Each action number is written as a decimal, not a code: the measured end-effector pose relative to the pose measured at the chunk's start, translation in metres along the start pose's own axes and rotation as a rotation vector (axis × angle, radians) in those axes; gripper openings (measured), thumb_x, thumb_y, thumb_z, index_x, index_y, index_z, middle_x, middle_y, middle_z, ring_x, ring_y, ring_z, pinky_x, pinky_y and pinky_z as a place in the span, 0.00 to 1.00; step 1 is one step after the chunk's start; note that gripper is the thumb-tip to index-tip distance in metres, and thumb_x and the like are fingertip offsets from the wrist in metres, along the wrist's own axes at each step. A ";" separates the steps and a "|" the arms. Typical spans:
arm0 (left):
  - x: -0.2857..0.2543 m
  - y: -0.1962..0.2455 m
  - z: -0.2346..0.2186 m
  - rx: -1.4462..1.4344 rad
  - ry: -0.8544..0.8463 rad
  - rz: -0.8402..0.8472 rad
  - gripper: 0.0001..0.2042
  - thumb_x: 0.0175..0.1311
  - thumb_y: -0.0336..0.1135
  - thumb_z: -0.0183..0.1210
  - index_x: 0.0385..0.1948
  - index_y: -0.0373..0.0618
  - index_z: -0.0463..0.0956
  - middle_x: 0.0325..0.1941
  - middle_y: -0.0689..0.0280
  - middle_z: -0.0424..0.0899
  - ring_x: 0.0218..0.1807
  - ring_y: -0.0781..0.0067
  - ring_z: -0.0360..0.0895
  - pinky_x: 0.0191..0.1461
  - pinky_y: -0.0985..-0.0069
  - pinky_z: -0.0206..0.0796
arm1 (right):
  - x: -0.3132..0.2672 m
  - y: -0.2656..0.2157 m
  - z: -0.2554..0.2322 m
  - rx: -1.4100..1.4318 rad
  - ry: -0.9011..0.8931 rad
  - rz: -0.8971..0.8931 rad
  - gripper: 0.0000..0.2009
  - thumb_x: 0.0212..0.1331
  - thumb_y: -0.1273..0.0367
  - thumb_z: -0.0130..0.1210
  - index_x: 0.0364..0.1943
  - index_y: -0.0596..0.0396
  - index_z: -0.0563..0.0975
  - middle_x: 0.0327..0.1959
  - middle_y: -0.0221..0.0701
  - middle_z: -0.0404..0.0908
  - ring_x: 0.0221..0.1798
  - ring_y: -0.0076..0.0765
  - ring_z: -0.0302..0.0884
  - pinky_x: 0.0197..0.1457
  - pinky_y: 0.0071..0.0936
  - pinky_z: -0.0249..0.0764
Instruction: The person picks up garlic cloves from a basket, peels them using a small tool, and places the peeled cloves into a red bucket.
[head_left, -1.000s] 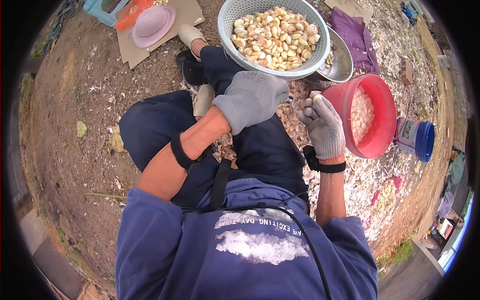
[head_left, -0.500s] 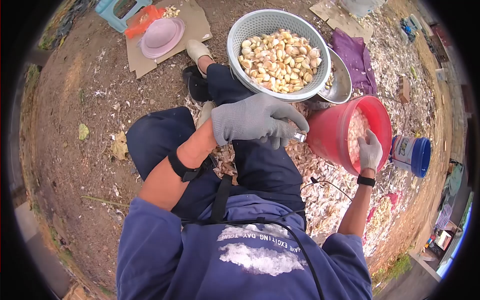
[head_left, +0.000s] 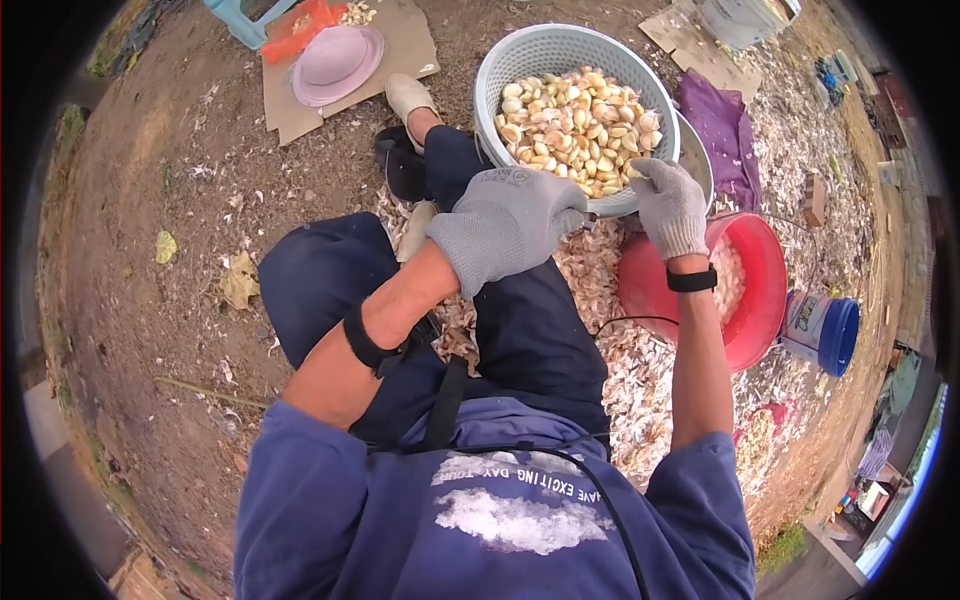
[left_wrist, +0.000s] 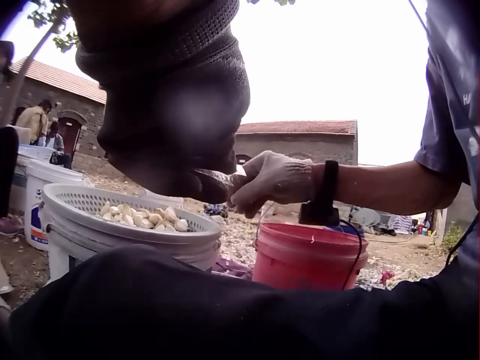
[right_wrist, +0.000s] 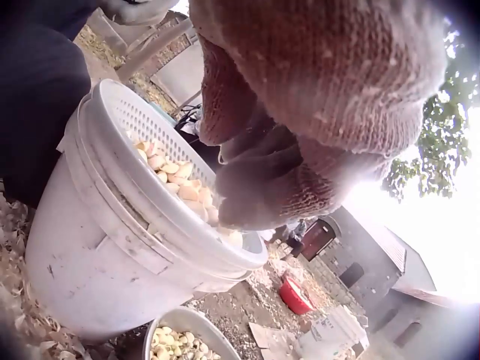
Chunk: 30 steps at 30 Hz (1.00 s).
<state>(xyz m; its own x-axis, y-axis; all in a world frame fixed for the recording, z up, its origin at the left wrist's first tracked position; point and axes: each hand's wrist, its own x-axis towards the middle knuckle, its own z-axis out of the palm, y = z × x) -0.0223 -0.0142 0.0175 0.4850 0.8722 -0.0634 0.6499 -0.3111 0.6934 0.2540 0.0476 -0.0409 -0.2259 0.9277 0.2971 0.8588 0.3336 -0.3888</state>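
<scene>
My left hand (head_left: pixel 515 225), in a grey coated glove, grips a small metal tool (head_left: pixel 589 222) over my thigh; only its end shows past the fingers. My right hand (head_left: pixel 673 210), in a knitted glove, is at the near right rim of the grey-white perforated basket (head_left: pixel 487 110). Its thumb and fingers pinch a pale garlic clove (head_left: pixel 637 172), mostly covered by the glove. Garlic cloves (head_left: pixel 575 125) are heaped in the basket. In the right wrist view the basket sits on a white bucket (right_wrist: pixel 82 255), and the glove overlaps its rim.
A red bucket (head_left: pixel 645 285) of pale cloves leans to the right, below the right forearm. Beside it lies a blue-rimmed pail (head_left: pixel 838 338). A metal bowl (head_left: pixel 697 165) stands behind the basket. Garlic skins (head_left: pixel 640 385) cover the ground. A pink hat (head_left: pixel 338 65) lies on cardboard.
The right hand held a clove near the left hand, reached into the red bucket, then moved up to the basket rim. The left hand turned outward and back, keeping its tool.
</scene>
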 end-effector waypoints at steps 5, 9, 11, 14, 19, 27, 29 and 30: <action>0.001 -0.006 -0.015 0.033 0.155 0.029 0.11 0.74 0.41 0.62 0.45 0.46 0.87 0.40 0.55 0.90 0.44 0.48 0.89 0.49 0.55 0.78 | 0.039 0.001 0.045 -0.263 -0.212 -0.067 0.09 0.59 0.65 0.63 0.41 0.49 0.89 0.41 0.43 0.89 0.45 0.55 0.88 0.53 0.52 0.82; 0.005 -0.008 -0.018 0.107 0.249 0.031 0.09 0.74 0.40 0.61 0.43 0.46 0.86 0.38 0.55 0.90 0.43 0.47 0.89 0.49 0.55 0.78 | 0.056 0.000 0.066 -0.341 -0.363 0.005 0.09 0.60 0.65 0.58 0.36 0.50 0.88 0.40 0.45 0.90 0.47 0.56 0.89 0.53 0.52 0.82; 0.012 -0.006 -0.021 0.192 0.252 0.006 0.09 0.73 0.40 0.62 0.41 0.46 0.86 0.35 0.55 0.89 0.43 0.48 0.89 0.48 0.54 0.78 | 0.056 0.001 0.066 -0.325 -0.379 0.041 0.09 0.61 0.66 0.58 0.35 0.51 0.88 0.37 0.44 0.90 0.46 0.56 0.89 0.53 0.51 0.83; 0.022 0.002 -0.030 0.159 0.263 -0.018 0.11 0.73 0.42 0.62 0.43 0.47 0.87 0.36 0.54 0.90 0.44 0.48 0.89 0.49 0.55 0.79 | 0.051 0.008 0.060 -0.224 -0.287 -0.020 0.10 0.61 0.65 0.59 0.36 0.51 0.89 0.39 0.45 0.90 0.45 0.57 0.89 0.51 0.52 0.83; 0.044 0.003 -0.045 0.151 0.245 -0.074 0.14 0.73 0.46 0.61 0.47 0.49 0.88 0.40 0.55 0.91 0.46 0.49 0.90 0.52 0.54 0.79 | 0.054 -0.006 0.011 0.964 -0.299 0.604 0.15 0.73 0.69 0.61 0.54 0.69 0.81 0.44 0.40 0.89 0.43 0.37 0.91 0.49 0.36 0.90; 0.060 0.006 -0.029 0.192 0.152 -0.036 0.14 0.74 0.47 0.60 0.50 0.52 0.88 0.45 0.57 0.92 0.49 0.51 0.89 0.54 0.53 0.78 | 0.014 -0.047 -0.047 1.509 -0.249 0.553 0.19 0.74 0.72 0.59 0.64 0.70 0.76 0.44 0.37 0.87 0.43 0.37 0.90 0.54 0.43 0.91; 0.054 0.008 -0.024 0.200 0.162 0.012 0.14 0.75 0.47 0.60 0.50 0.52 0.88 0.43 0.57 0.91 0.48 0.51 0.89 0.53 0.54 0.79 | 0.003 -0.051 -0.050 1.527 -0.240 0.564 0.19 0.74 0.72 0.59 0.64 0.70 0.77 0.45 0.37 0.87 0.42 0.37 0.90 0.54 0.44 0.91; 0.051 0.008 -0.021 0.208 0.157 0.012 0.14 0.75 0.47 0.60 0.50 0.52 0.88 0.43 0.57 0.91 0.48 0.51 0.89 0.53 0.54 0.79 | -0.003 -0.053 -0.050 1.541 -0.237 0.576 0.19 0.74 0.72 0.59 0.63 0.70 0.77 0.45 0.37 0.87 0.42 0.36 0.90 0.54 0.45 0.91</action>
<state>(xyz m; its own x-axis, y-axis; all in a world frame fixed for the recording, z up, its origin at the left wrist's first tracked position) -0.0047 0.0353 0.0344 0.4074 0.9108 0.0672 0.7587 -0.3785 0.5302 0.2320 0.0185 0.0230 -0.2450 0.9352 -0.2557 -0.3485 -0.3311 -0.8769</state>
